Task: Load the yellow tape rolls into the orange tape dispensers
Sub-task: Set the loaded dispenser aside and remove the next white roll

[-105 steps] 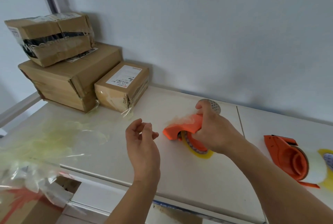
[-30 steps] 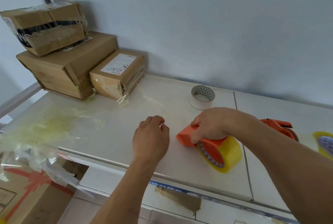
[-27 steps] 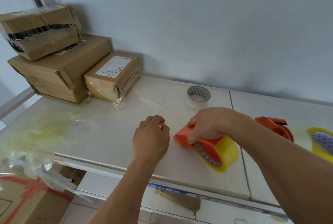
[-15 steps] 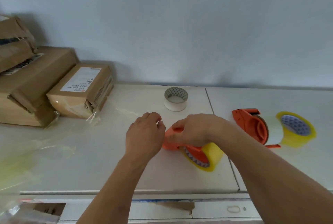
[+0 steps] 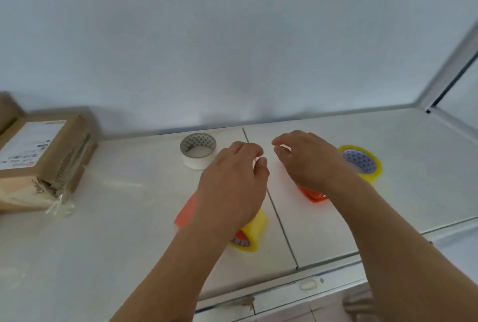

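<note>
With both the left hand point(image 5: 232, 182) and right hand point(image 5: 307, 161) loosely open, holding nothing, over the loaded dispenser point(image 5: 187, 209) and second dispenser point(image 5: 314, 196), the loose yellow roll point(image 5: 362, 163) on the surface point(image 5: 116, 231) could get knocked away.

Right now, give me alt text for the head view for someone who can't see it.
Both hands, left and right, hover empty over a white table, partly hiding two orange dispensers: the near one holds a yellow roll; a second yellow roll lies by the far one.
</note>
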